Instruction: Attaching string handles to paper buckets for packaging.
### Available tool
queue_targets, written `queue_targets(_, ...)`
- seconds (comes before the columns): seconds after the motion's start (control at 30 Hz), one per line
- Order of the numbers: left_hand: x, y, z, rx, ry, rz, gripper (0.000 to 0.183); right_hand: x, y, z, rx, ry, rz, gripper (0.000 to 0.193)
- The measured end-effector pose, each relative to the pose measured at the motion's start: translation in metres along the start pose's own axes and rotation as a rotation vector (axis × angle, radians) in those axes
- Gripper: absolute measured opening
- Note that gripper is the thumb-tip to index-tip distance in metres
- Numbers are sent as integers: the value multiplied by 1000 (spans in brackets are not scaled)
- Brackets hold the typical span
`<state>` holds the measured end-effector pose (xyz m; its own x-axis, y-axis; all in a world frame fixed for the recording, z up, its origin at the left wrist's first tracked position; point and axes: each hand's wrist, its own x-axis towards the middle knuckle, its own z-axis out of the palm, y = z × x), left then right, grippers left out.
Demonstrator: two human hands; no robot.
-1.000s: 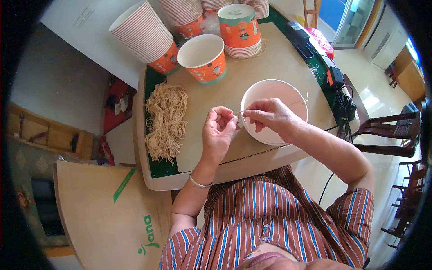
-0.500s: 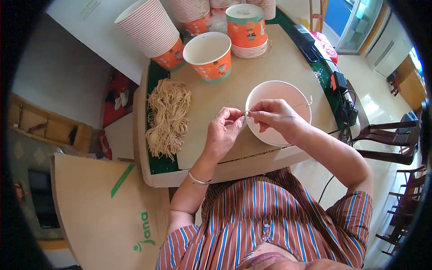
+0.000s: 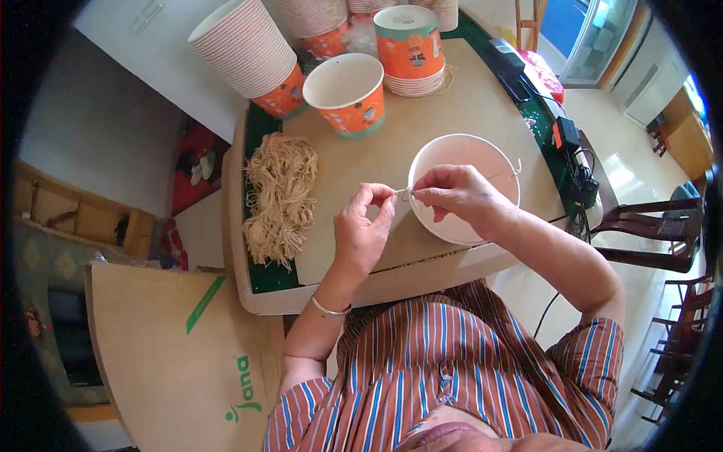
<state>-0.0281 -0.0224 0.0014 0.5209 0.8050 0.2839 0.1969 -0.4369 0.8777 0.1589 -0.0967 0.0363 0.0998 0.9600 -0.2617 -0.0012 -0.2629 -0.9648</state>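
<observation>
Between my two hands a short length of thin cream string (image 3: pixel 401 190) runs taut, with a small loop or knot by the right fingertips. My left hand (image 3: pixel 367 218) pinches its left end between thumb and forefinger. The right hand (image 3: pixel 459 194) pinches it at the near left rim of a white paper bucket (image 3: pixel 467 226). That bucket stands with its mouth toward me, and a string end with a knot (image 3: pixel 517 167) pokes out over its right rim. More string crosses the inside, partly hidden by my right hand.
A heap of cream strings (image 3: pixel 280 200) lies on the table's left. Behind it stand an orange paper bucket (image 3: pixel 346 102), a tall nested stack (image 3: pixel 248 56) and an upturned stack (image 3: pixel 410 49). Black power adapters and cables (image 3: pixel 576 162) line the right edge. A large cardboard sheet (image 3: pixel 162 339) leans at the left.
My left hand has drawn away from the right, down and to the left. The string now stretches visibly between them; the right hand stays nearly in place.
</observation>
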Motion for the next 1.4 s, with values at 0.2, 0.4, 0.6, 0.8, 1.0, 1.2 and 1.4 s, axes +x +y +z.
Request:
queue_targets(0.2,-3,4,1,42,52,45,11,2,0,3,-76,9,-14,15)
queue_targets(0.4,-2,9,1,107,102,160,13,2,3,4,-2,43,-38,13)
queue_targets(0.6,-2,19,-6,277,87,322,17,-2,-4,1,48,-1,-81,14)
queue_targets(0.8,-3,26,-6,248,73,320,27,-1,-7,3,-18,1,-119,15)
queue_targets(1.0,-7,29,-5,167,74,253,48,-3,-10,5,-71,3,-121,14)
queue_targets(1.2,-10,37,-9,175,25,235,57,-2,-7,3,-58,-7,-124,14)
queue_targets(1.4,-9,45,-13,172,-68,133,63,-4,-12,4,-17,-13,-116,14)
